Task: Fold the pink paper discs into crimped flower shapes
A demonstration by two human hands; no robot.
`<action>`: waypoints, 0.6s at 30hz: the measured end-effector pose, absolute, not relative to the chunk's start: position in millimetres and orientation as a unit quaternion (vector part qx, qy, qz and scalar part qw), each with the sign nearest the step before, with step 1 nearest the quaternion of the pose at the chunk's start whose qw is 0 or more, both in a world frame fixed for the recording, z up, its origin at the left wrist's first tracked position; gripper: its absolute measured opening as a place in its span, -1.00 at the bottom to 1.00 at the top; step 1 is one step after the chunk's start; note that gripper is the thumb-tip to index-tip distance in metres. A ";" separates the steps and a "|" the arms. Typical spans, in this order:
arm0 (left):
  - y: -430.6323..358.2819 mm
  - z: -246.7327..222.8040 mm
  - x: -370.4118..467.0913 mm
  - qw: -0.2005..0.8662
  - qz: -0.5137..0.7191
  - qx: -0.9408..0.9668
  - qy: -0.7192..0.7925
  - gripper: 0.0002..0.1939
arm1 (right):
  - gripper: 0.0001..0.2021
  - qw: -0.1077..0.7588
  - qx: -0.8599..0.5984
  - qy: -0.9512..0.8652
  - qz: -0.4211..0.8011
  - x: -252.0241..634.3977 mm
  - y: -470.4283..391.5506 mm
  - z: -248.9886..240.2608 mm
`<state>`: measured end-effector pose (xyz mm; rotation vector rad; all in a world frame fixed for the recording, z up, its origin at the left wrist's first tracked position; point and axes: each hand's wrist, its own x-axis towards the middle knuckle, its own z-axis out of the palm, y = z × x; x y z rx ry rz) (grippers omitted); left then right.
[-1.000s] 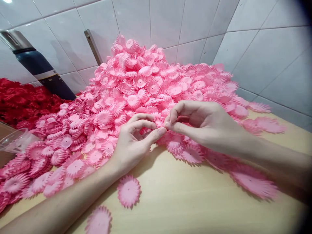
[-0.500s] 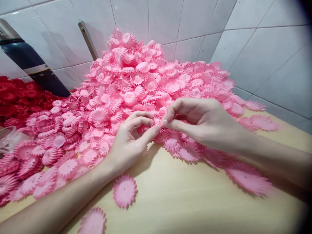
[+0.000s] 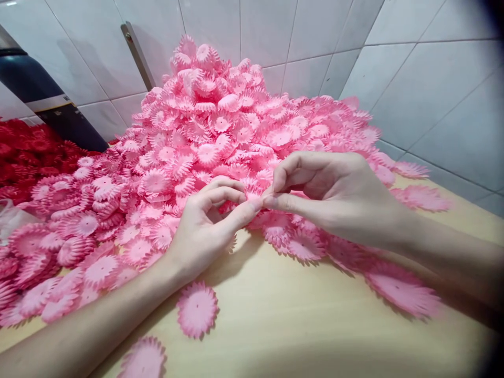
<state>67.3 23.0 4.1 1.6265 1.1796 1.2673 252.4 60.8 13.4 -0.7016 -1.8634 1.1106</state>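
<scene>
My left hand (image 3: 214,223) and my right hand (image 3: 328,191) meet fingertip to fingertip just in front of a big heap of pink fringed paper-like flower discs (image 3: 220,123). Both are closed in a pinch, thumb against fingers. Whatever lies between the fingertips is too small or too covered to make out; pink fringes show right behind them. One loose pink disc (image 3: 197,310) with a tiny centre hole lies flat by my left forearm. Another pink disc (image 3: 144,359) is partly cut off at the bottom edge.
A dark blue bottle (image 3: 51,94) leans at the left beside a pile of red fringed pieces (image 3: 35,157). Clear plastic (image 3: 11,220) shows at the left edge. Tiled walls (image 3: 315,31) stand behind and to the right of the pale wooden table (image 3: 291,315).
The view has shifted slightly, so the bottle and loose discs sit further left. My hands stay pinched together, the left thumb now closer to the right fingertips.
</scene>
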 end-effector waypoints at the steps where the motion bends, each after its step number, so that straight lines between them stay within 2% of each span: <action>1: 23.3 3.3 67.3 0.372 0.496 0.637 0.459 -0.84 | -0.81 0.420 -0.282 -0.744 0.436 252.5 60.7 13.5; 9: 26.0 -2.0 68.8 0.369 0.497 0.653 0.437 -0.93 | -0.82 0.423 -0.285 -0.750 0.422 252.5 61.8 12.0; 15: 23.6 2.5 70.6 0.354 0.500 0.643 0.459 -0.87 | -0.81 0.456 -0.275 -0.745 0.401 255.6 66.0 16.3; 18: 23.6 1.9 69.9 0.352 0.503 0.643 0.459 -0.90 | -0.83 0.448 -0.279 -0.760 0.380 255.8 65.2 18.9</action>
